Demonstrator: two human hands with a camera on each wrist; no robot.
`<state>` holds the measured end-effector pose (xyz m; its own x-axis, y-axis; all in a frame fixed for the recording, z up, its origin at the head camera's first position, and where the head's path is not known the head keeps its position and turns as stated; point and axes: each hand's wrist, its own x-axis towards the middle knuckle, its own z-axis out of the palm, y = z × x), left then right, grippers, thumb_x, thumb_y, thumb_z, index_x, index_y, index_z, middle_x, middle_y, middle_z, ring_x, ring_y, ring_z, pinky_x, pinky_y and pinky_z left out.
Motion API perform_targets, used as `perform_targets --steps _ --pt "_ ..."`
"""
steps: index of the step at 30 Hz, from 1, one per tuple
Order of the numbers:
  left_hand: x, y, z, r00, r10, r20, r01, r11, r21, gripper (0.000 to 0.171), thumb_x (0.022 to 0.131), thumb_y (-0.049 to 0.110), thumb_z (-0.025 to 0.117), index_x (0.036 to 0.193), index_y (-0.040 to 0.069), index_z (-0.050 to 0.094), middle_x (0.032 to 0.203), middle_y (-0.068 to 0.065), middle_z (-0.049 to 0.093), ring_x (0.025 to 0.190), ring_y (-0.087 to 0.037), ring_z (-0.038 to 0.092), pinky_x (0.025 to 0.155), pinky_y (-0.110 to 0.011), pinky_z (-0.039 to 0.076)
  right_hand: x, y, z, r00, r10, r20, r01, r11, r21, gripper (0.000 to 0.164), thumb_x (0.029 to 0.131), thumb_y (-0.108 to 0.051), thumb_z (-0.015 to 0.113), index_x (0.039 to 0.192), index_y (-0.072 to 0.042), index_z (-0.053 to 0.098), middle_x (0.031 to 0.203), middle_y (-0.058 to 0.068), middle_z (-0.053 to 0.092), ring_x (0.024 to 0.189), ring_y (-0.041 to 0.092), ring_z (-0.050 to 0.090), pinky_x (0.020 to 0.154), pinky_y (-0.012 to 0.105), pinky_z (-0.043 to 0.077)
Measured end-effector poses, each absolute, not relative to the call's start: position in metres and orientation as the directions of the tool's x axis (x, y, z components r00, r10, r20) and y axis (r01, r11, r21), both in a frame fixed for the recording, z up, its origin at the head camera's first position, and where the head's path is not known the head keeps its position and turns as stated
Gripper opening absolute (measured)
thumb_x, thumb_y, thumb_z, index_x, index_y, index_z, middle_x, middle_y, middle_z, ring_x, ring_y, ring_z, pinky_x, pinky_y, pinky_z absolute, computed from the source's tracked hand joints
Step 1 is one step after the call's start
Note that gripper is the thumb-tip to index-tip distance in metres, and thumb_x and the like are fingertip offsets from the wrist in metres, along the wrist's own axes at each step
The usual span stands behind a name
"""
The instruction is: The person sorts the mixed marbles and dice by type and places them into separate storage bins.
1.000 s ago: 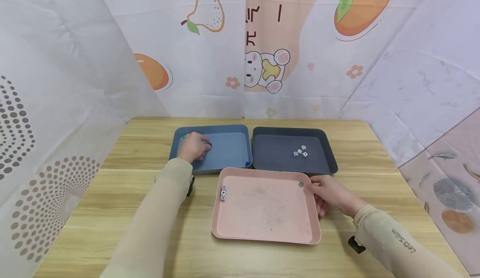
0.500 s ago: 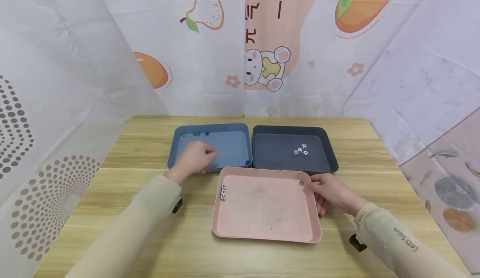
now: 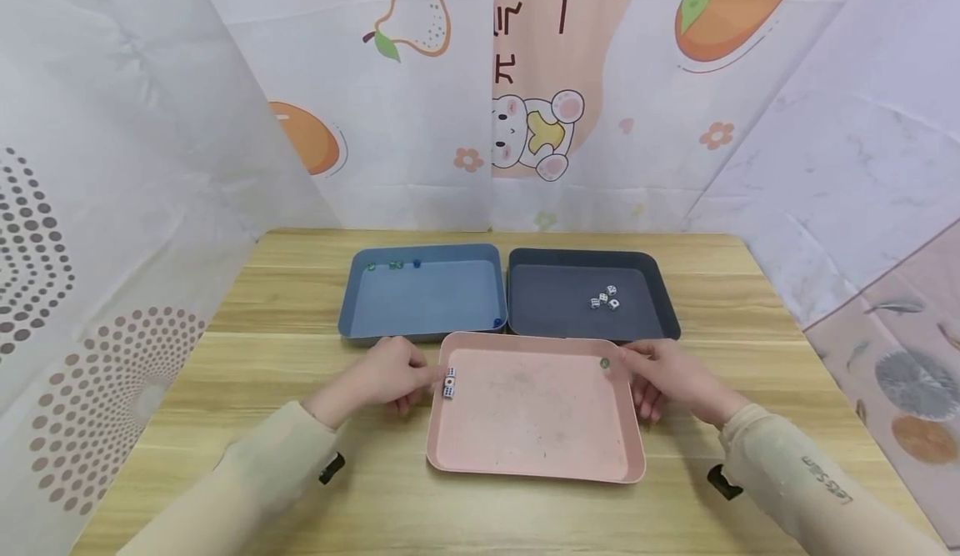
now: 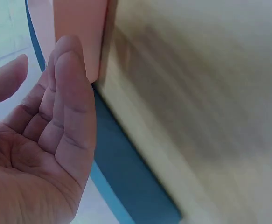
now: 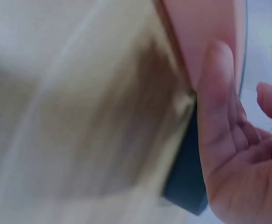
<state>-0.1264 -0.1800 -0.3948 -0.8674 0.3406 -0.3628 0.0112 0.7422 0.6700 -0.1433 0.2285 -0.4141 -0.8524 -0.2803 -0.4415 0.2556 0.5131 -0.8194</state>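
At the pink tray's (image 3: pixel 540 471) left edge is my left hand (image 3: pixel 392 371), index finger reaching to the rim beside three white dice (image 3: pixel 449 382) lined up inside. In the left wrist view, the fingers (image 4: pixel 73 88) lie extended along the outer wall, thumb apart, and nothing sits in the palm. My right hand (image 3: pixel 675 379) touches the tray's far right corner, thumb side at the rim near a small green piece (image 3: pixel 604 363). The right wrist view has its fingers (image 5: pixel 216 93) straight against the outer wall and the thumb apart.
A blue tray (image 3: pixel 427 293) behind holds small green pieces (image 3: pixel 395 265) and two blue ones (image 3: pixel 417 263) near its edges. Beside it, a dark grey tray (image 3: pixel 547 298) contains several white dice (image 3: pixel 603 298). All stand on a wooden table (image 3: pixel 285 356) before a printed cloth (image 3: pixel 420 139).
My left hand has left the blue tray and come toward me and right, to the pink tray's left rim. A blue piece now lies by the blue tray's far wall. The right hand stays put.
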Motion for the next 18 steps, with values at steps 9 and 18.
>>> perform_targets --steps 9,18 --pt "-0.105 -0.190 -0.413 -0.790 0.423 -0.444 -0.181 0.531 0.828 0.031 0.086 0.031 0.068 0.076 0.002 0.069 0.066 -0.015 0.064 0.051 -0.028 0.064 0.048 -0.042 0.055 -0.151 0.216 -0.381 -0.956 -0.225 -0.186 -0.010 0.662 -0.749 0.051 0.086 -0.050 0.060 0.119 -0.012 0.055 0.057 0.011 0.058 0.044 0.025 0.055 0.040 0.039 0.049" --pt "-0.104 -0.194 -0.428 -0.747 0.443 -0.495 -0.345 0.378 0.859 0.027 0.084 0.025 0.070 0.089 -0.001 0.070 0.077 -0.019 0.067 0.060 -0.028 0.067 0.055 -0.042 0.056 -0.153 0.172 -0.372 -0.905 -0.375 -0.201 -0.110 0.662 -0.741 0.036 0.090 -0.028 0.063 0.123 -0.016 0.058 0.057 0.007 0.059 0.044 0.023 0.054 0.038 0.037 0.047"
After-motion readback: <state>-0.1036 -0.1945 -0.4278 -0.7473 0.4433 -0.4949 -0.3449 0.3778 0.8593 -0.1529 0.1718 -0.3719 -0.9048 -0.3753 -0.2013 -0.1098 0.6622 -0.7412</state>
